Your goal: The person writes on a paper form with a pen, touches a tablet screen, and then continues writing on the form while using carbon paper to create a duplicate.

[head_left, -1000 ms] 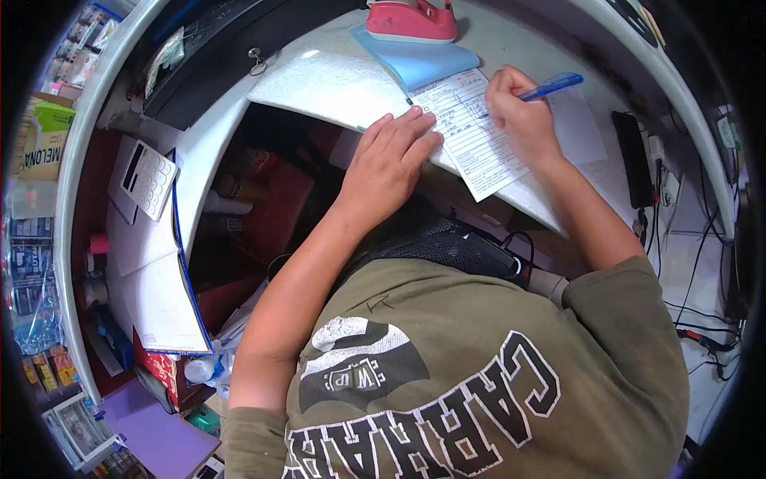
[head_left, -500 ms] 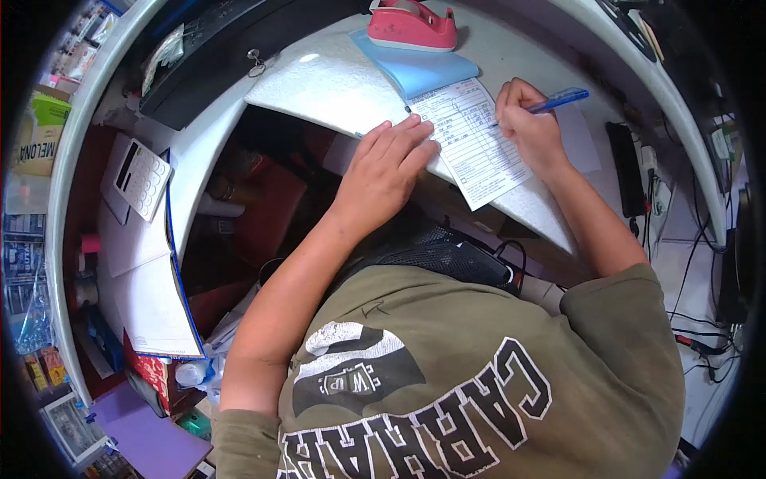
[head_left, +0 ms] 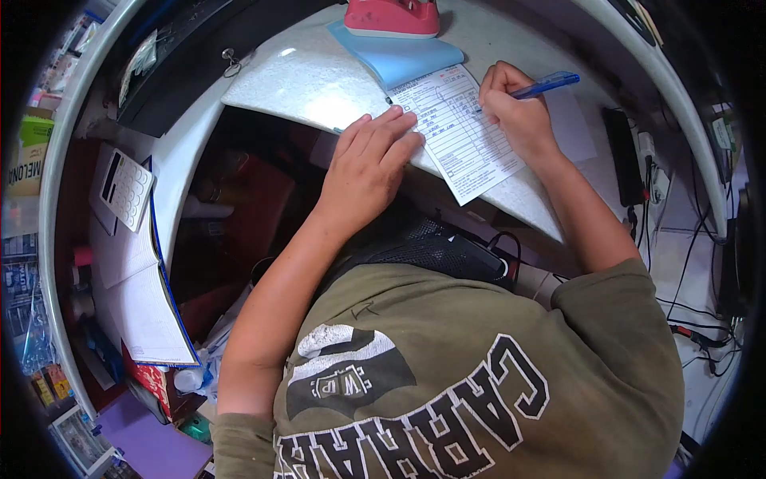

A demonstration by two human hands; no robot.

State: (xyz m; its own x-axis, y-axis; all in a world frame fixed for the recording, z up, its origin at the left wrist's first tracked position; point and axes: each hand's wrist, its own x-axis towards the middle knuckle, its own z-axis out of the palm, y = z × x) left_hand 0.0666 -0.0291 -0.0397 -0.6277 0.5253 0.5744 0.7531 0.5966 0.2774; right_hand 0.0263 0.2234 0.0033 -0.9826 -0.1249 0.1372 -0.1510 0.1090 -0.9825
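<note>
A printed receipt form (head_left: 471,152) with handwritten lines in blue ink lies on the white desk (head_left: 279,84), its lower corner past the front edge. The blue cover (head_left: 415,62) of its pad is folded back at the top. My right hand (head_left: 519,116) is closed round a blue pen (head_left: 550,83), its tip end hidden by my fingers at the right part of the form. My left hand (head_left: 369,168) rests flat with fingers stretched, fingertips at the form's left edge.
A red tape dispenser (head_left: 391,17) stands behind the pad. On the left are a white calculator (head_left: 128,190) and an open notebook (head_left: 148,311). Keys (head_left: 230,62) hang at a black drawer. A black power strip (head_left: 622,168) and cables lie to the right.
The whole view has shifted, so the desk and both hands appear slightly further left and up. My right hand still grips the pen over the form; the left stays at its edge.
</note>
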